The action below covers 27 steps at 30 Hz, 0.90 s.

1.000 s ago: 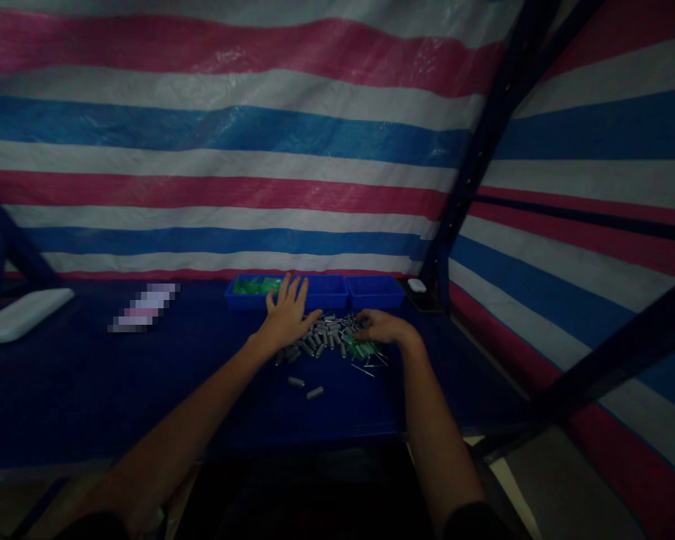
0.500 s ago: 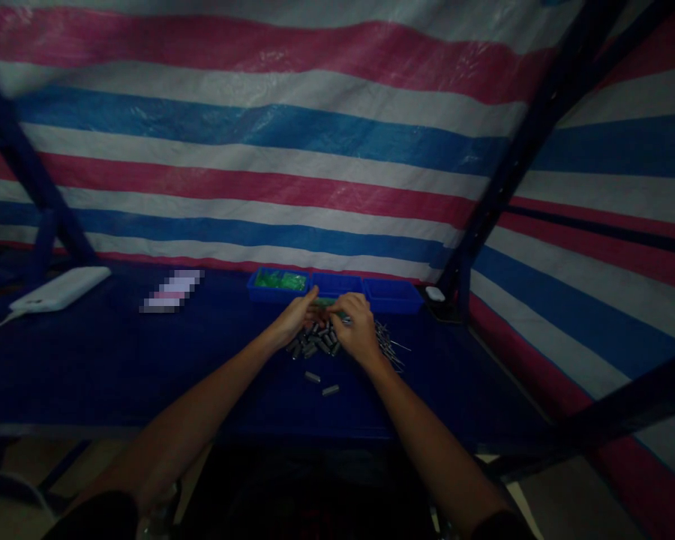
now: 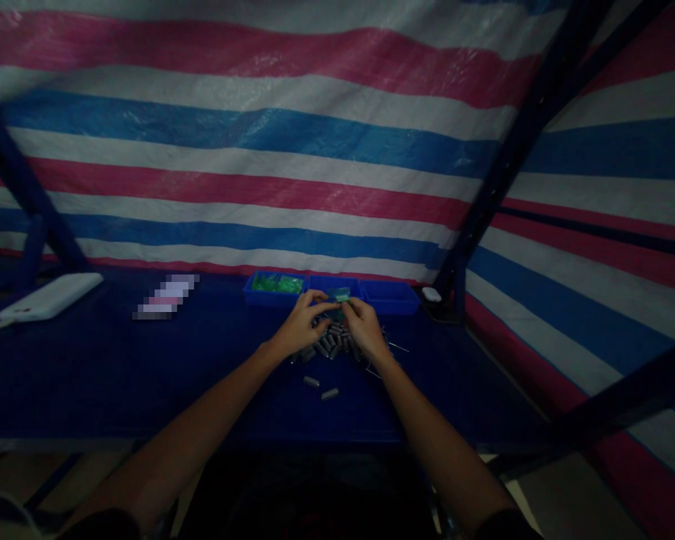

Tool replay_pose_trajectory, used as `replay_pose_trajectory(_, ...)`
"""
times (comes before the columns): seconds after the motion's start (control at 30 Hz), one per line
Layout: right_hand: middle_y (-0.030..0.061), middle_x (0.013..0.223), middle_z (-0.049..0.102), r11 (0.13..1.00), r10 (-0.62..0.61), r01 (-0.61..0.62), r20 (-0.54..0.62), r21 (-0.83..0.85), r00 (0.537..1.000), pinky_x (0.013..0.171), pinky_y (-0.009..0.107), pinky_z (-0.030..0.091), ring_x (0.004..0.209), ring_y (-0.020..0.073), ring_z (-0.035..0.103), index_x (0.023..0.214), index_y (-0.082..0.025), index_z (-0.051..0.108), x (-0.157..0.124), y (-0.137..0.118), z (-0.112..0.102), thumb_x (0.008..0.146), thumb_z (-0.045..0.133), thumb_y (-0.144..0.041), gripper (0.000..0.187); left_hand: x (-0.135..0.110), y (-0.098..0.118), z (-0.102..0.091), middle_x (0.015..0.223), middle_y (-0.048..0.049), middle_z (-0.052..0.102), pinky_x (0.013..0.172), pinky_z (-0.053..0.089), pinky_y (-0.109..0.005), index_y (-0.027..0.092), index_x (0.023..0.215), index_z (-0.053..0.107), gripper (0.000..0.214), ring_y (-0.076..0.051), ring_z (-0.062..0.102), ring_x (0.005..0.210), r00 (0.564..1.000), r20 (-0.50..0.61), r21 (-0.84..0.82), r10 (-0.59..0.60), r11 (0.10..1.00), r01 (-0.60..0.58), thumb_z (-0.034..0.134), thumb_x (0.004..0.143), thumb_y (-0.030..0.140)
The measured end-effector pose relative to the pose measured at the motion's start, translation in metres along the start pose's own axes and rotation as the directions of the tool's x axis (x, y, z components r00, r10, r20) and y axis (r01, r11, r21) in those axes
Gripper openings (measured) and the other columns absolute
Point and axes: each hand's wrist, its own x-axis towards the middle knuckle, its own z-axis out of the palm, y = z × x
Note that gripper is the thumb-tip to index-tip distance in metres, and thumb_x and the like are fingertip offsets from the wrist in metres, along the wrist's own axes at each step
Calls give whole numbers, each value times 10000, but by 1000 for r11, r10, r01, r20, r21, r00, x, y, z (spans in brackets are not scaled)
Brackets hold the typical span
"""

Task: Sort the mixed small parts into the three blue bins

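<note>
Both hands meet over a heap of small grey cylinders (image 3: pixel 331 345) on the dark blue table (image 3: pixel 146 375). My left hand (image 3: pixel 302 324) is pinched, thumb and fingers closed towards the right hand. My right hand (image 3: pixel 363 324) is also closed, its fingertips on a small green piece (image 3: pixel 342 296) held between the two hands. Two loose cylinders (image 3: pixel 320 387) lie nearer to me. Thin metal pins (image 3: pixel 394 349) are scattered to the right of the heap.
Three blue trays (image 3: pixel 391 300) stand in a row behind the heap; the left one holds green pieces (image 3: pixel 277 283). A white power bank (image 3: pixel 50 296) lies far left, a blurred card (image 3: pixel 166 296) nearer. Dark frame posts (image 3: pixel 455 277) and a striped tarpaulin wall close the back and right.
My left hand went from lying flat and spread on the heap to a pinch. Both hands came together and lifted a little, with the green piece between them.
</note>
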Motion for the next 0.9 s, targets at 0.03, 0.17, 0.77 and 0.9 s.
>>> replay_pose_trajectory(0.03,-2,716,608,999,-40,40,-12,-33,999,613,238,416,645,134,535,826,-173,622,0,1,-1,810,434,-336,249,1,-1,1,1006,-76,545,923,364,-361,194,951,663,251,-213,488,1006,997,-10,-44,-73,996,73,539,738,242)
replay_pose_trajectory(0.17,17,802,612,955,-178,192,81,-227,981,711,265,423,707,140,539,1034,-219,633,-4,-2,1,811,421,-213,308,4,-11,6,733,-61,602,699,445,-320,129,801,651,445,-183,571,724,883,70,-419,-463,790,448,330,849,433)
replay_pose_trajectory(0.77,9,721,608,999,-6,6,0,-41,1000,646,262,423,680,149,539,801,-153,607,-3,-5,1,709,463,-208,179,-1,3,-1,1120,-69,447,920,372,-394,226,941,640,221,-215,453,1029,991,-88,-19,-99,995,98,599,745,321)
replay_pose_trajectory(0.9,43,797,622,964,-166,170,39,-204,985,668,280,433,727,158,550,856,-146,620,-7,-17,3,751,457,-168,195,3,2,1,1049,-81,515,685,467,-323,235,1181,444,467,-182,545,821,928,-71,-354,-365,879,318,584,743,318)
